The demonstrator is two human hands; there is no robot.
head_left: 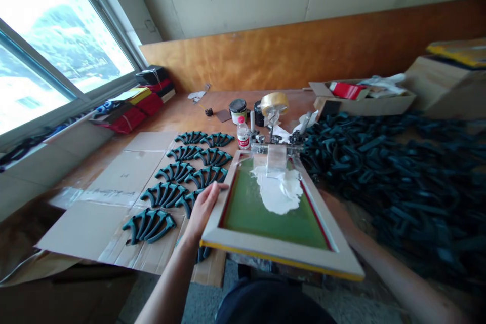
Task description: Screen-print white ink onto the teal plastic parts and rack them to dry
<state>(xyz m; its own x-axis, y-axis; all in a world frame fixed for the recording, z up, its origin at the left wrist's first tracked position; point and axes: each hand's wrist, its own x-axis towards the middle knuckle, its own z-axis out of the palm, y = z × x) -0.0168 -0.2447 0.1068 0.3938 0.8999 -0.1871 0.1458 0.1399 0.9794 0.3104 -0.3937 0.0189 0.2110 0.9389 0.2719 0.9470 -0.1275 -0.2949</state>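
Observation:
A screen-printing frame (281,245) with a pale wooden border lies in front of me, its near edge raised. White ink (279,195) is pooled on its green mesh, below a metal squeegee blade (276,159). My left hand (205,203) is closed on the left border, a finger lying over the edge. Past the right border, my right hand (329,200) is blurred and partly behind the frame, so its fingers are hidden. Dark green curved plastic parts (150,225) sit in fanned groups on cardboard, left of my left hand.
Flattened cardboard (94,223) covers the table's left side. A big heap of dark curved parts (360,162) fills the right. Behind the frame stand a red-labelled bottle (243,136), an ink can (238,109) and a tape roll (274,104). An open box (374,106) is further back.

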